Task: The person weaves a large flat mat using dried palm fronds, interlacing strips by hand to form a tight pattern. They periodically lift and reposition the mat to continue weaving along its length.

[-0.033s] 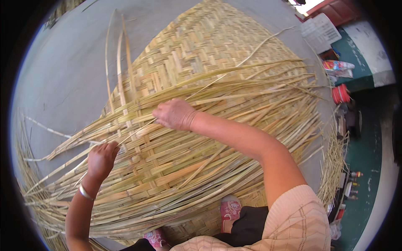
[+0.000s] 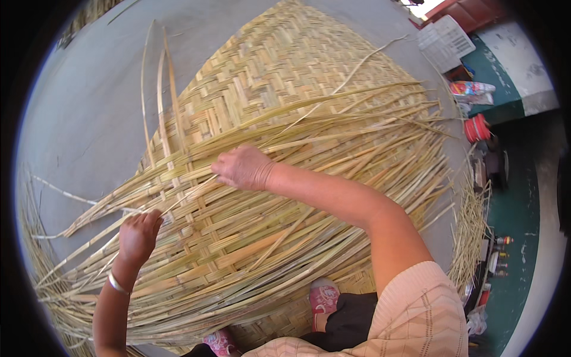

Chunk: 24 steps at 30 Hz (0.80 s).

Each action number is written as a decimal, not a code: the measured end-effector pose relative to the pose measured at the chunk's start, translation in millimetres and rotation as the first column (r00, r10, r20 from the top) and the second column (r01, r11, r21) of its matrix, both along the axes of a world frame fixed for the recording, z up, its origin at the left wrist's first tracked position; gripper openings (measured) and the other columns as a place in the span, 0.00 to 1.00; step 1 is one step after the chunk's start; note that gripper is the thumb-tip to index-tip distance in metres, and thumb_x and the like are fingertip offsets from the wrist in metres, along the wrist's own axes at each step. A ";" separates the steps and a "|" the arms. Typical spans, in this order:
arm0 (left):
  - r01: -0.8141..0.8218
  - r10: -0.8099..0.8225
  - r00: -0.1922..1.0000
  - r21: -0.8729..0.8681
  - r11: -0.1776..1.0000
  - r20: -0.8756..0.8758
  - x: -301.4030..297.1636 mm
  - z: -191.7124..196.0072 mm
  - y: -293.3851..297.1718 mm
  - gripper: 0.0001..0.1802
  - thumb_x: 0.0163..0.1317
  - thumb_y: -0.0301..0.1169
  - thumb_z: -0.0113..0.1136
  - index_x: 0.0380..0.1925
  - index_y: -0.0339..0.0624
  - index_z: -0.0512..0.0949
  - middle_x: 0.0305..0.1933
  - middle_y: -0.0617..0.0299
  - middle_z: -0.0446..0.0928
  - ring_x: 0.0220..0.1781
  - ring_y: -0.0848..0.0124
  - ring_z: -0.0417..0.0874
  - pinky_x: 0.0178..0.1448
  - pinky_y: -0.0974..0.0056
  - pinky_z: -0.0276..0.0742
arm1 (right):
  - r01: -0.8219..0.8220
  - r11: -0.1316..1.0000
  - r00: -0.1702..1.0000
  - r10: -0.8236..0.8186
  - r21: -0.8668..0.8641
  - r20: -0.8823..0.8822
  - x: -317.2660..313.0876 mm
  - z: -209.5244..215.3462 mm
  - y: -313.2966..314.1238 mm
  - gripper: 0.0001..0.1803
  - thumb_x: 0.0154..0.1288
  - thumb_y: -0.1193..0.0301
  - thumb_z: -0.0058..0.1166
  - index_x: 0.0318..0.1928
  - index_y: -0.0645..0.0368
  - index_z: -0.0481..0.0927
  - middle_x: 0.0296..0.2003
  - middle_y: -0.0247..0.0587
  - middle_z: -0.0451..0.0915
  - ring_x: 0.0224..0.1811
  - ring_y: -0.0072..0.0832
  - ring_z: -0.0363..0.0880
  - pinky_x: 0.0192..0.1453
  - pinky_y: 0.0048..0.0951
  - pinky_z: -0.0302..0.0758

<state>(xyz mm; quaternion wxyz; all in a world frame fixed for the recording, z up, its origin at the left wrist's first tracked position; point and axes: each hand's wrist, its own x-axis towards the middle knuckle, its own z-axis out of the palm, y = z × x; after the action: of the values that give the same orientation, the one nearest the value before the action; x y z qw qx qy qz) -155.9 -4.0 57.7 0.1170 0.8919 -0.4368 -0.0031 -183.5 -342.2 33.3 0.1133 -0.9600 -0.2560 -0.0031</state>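
The left hand (image 2: 140, 235) is curled with its fingers pressed together around one end of a thin strip (image 2: 187, 196), and the right hand (image 2: 242, 168) pinches the same strip farther along, so that it spans slantwise between the two; the fingertips of both are partly hidden. This strip lies over the woven mat (image 2: 279, 65), toward the mat's left edge and well short of its pointed far corner. Under and around the hands, a broad band of loose strips (image 2: 333, 220) crosses the mat from its left edge to its right, many ends reaching past both. Three upright strips (image 2: 162, 113) stand out from the weave beyond the hands and pass over the left edge above the grey floor (image 2: 101, 113). A pale bracelet (image 2: 118, 284) rings the left wrist. Nearer the body, two pink patterned shoes (image 2: 324, 297) rest by the mat's near part. Past its right edge lie a heap of thin stalks (image 2: 470, 238), a red spool (image 2: 477, 128) and, toward the far side, a white crate (image 2: 446, 43).
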 end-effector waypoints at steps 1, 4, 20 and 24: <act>0.038 -0.038 0.999 -0.008 0.999 -0.022 -2.0 9.7 1.8 0.07 0.60 0.30 0.63 0.37 0.44 0.77 0.26 0.59 0.77 0.28 0.59 0.79 0.34 0.56 0.74 | 0.015 1.000 1.000 -0.015 -0.020 -0.012 -9.4 6.8 -9.6 0.10 0.63 0.60 0.58 0.40 0.51 0.78 0.33 0.35 0.80 0.39 0.33 0.82 0.45 0.37 0.78; 0.050 -0.049 0.997 -0.009 0.999 0.064 -13.4 39.3 10.1 0.10 0.58 0.27 0.65 0.39 0.41 0.76 0.24 0.59 0.74 0.28 0.59 0.77 0.34 0.55 0.71 | 0.033 0.998 0.999 -0.032 -0.045 0.037 -30.4 23.3 -32.8 0.11 0.63 0.60 0.59 0.40 0.50 0.78 0.35 0.35 0.80 0.42 0.33 0.81 0.48 0.37 0.76; -0.291 0.102 0.823 0.259 0.921 0.559 -47.7 161.4 282.0 0.18 0.64 0.21 0.50 0.55 0.34 0.70 0.51 0.47 0.74 0.58 0.47 0.72 0.62 0.49 0.68 | 0.286 0.921 0.956 -0.294 -0.264 0.012 -113.5 62.0 -131.9 0.06 0.63 0.65 0.54 0.38 0.50 0.80 0.37 0.33 0.81 0.48 0.32 0.78 0.56 0.39 0.69; -0.425 0.205 0.795 0.283 0.860 0.571 -35.0 149.4 342.8 0.17 0.64 0.21 0.52 0.54 0.33 0.72 0.55 0.47 0.74 0.62 0.47 0.71 0.65 0.49 0.67 | 0.422 0.856 0.907 -0.401 -0.299 0.132 -132.7 87.6 -147.5 0.04 0.62 0.68 0.53 0.36 0.50 0.79 0.36 0.34 0.81 0.47 0.33 0.78 0.53 0.37 0.70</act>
<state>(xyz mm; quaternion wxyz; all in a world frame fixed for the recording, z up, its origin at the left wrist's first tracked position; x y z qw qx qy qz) -190.8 338.8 207.0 -0.1906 0.9242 -0.2837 0.1703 -316.2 -489.7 120.8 -0.0561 -0.9972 -0.0456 -0.0165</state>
